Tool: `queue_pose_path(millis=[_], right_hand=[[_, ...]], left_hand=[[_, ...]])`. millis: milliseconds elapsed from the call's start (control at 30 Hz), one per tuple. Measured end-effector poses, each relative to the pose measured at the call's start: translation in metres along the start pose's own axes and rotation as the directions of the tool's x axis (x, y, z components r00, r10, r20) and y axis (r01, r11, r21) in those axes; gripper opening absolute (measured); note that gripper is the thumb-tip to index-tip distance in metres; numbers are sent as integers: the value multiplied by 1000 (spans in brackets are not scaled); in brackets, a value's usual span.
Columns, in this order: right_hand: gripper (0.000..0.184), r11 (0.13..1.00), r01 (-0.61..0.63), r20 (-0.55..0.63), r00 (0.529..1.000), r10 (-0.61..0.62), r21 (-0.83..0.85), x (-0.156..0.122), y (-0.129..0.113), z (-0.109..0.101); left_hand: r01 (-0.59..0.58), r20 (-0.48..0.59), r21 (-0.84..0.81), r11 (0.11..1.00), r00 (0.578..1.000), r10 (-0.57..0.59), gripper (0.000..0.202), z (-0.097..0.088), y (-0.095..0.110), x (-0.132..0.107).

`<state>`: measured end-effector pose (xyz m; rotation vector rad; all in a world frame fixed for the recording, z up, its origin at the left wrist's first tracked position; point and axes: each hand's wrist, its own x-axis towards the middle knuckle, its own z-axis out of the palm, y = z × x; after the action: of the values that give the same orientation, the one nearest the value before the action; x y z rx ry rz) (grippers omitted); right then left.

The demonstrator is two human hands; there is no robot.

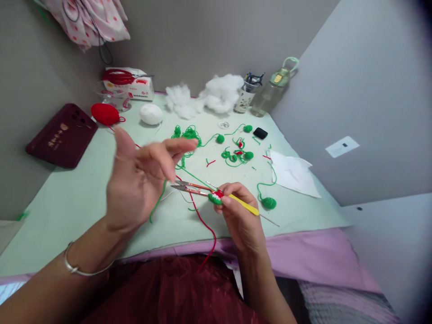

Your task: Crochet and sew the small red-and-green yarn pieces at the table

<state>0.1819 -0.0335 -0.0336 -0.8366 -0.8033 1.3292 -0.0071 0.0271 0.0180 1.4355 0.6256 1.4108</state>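
My left hand [135,180] is raised with its fingers spread and nothing in them, its fingertips near the blades of a pair of orange-handled thread snips [194,188]. In my right hand [241,216] a small crocheted piece [216,196] in red, white and green is pinched between thumb and fingers. A crochet hook with a yellow handle [248,206] lies across the same hand, its tip towards the upper left. The snips point left with their blades apart; their handle end runs behind the piece, so I cannot tell whether the right hand grips them. Red yarn [204,220] trails down towards my lap.
Red yarn [105,114], a white yarn ball [150,114] and stuffing [221,93] stand along the back. Tangled green yarn [189,135] and small green crocheted balls [269,203] are scattered mid-table. A bottle [270,96], white paper [292,173] and maroon pouch [64,135] stand around the sides.
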Motion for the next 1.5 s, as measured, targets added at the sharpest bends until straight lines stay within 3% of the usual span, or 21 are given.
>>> queue_pose_path(millis=[67, 100, 133, 200, 233, 300, 367, 500, 600, 767, 867, 967, 1133, 1267, 1500], right_hand=[[8, 991, 88, -6, 996, -89, -105, -4, -1, 1], [9, 975, 138, -7, 990, -142, -172, -6, -1, 2], [9, 952, 186, -3, 981, -193, -243, -8, -1, 3], [9, 889, 266, 31, 961, -274, -373, -11, -2, 4], [10, 855, 303, 55, 949, -309, -421, -12, -3, 5], [12, 799, 362, 105, 928, -357, -480, -13, -5, 7], [15, 763, 405, 153, 911, -382, -504, -13, -8, 8], [21, 717, 443, 272, 896, -350, -538, -13, -15, 5], [28, 638, 484, 297, 874, -385, -599, -15, -16, 1], [35, 404, 567, 288, 771, -569, -718, -14, -8, 0], [36, 440, 600, 321, 765, -558, -668, -13, -5, 3], [35, 493, 601, 309, 775, -550, -629, -15, -5, 5], [33, 465, 587, 260, 763, -592, -663, -21, -3, 6], [31, 494, 569, 291, 796, -530, -657, -25, -4, 4], [31, 536, 585, 332, 802, -497, -609, -29, -11, 5]], left_hand=[[-193, 170, 269, 944, 974, 151, 63, 2, -10, -7], [-250, 248, 394, 884, 956, 160, 55, 3, -14, -11], [-256, 288, 479, 839, 949, 126, 44, 4, -18, -14], [-112, 282, 517, 848, 958, -46, 26, 7, -21, -19], [27, 262, 471, 881, 950, -169, 25, 9, -22, -21], [318, 245, 314, 894, 883, -400, 34, 14, -21, -25], [500, 226, 154, 852, 822, -523, 40, 18, -20, -27], [604, 174, -75, 793, 791, -586, 39, 21, -21, -28], [623, 181, -140, 770, 780, -599, 39, 22, -22, -28], [565, 145, -102, 819, 823, -550, 43, 25, -24, -32], [516, 148, -30, 856, 850, -506, 42, 27, -23, -34], [436, 64, 69, 897, 896, -440, 41, 30, -20, -35], [263, -52, 262, 929, 965, -258, 37, 31, -20, -38], [186, -74, 306, 934, 982, -171, 40, 30, -21, -39], [34, -43, 389, 920, 999, -18, 40, 25, -25, -43]])
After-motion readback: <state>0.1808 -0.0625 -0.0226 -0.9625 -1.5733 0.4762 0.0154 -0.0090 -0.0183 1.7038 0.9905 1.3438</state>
